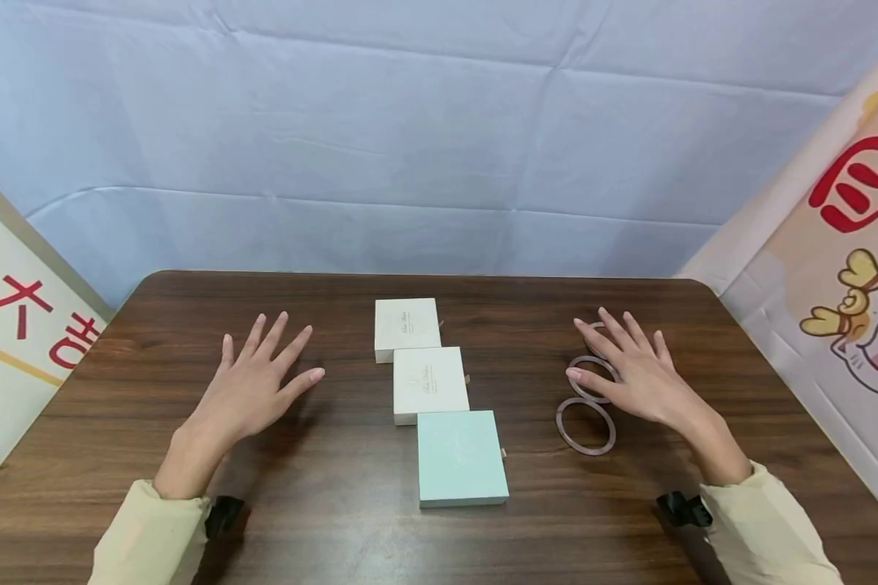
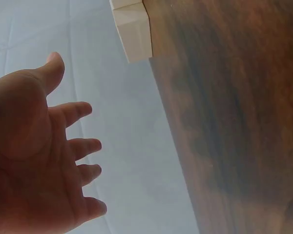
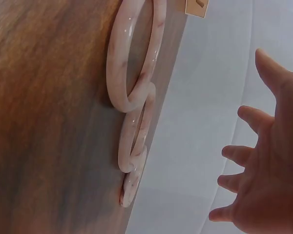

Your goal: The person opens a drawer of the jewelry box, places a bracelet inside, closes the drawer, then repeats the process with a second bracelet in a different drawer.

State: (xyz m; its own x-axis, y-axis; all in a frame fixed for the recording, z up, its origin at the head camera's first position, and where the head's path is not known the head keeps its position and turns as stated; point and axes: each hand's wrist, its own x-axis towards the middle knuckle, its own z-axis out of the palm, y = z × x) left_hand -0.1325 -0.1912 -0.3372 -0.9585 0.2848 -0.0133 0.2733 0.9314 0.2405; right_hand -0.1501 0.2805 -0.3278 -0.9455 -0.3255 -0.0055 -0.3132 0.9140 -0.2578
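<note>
Three pale bangles [image 1: 585, 426] lie in a row on the right of the table, also seen as pinkish-white bangles [image 3: 119, 63] in the right wrist view. Over the farther two hovers my right hand [image 1: 636, 378], fingers spread and holding nothing; it partly hides them in the head view. My left hand [image 1: 252, 386] is spread above the table's left side, also holding nothing. Between the hands stand a mint-green box [image 1: 462, 455], a white box [image 1: 430, 383] and a farther white box [image 1: 407, 325], set in a slanting line. Each has a small tab on its right side.
The brown wooden table [image 1: 322, 520] has rounded far corners. Behind it hangs a pale blue cloth [image 1: 410, 146]. Printed cloths with red characters stand at the left [image 1: 15, 325] and right [image 1: 849, 292]. Dark straps are at both sleeve cuffs.
</note>
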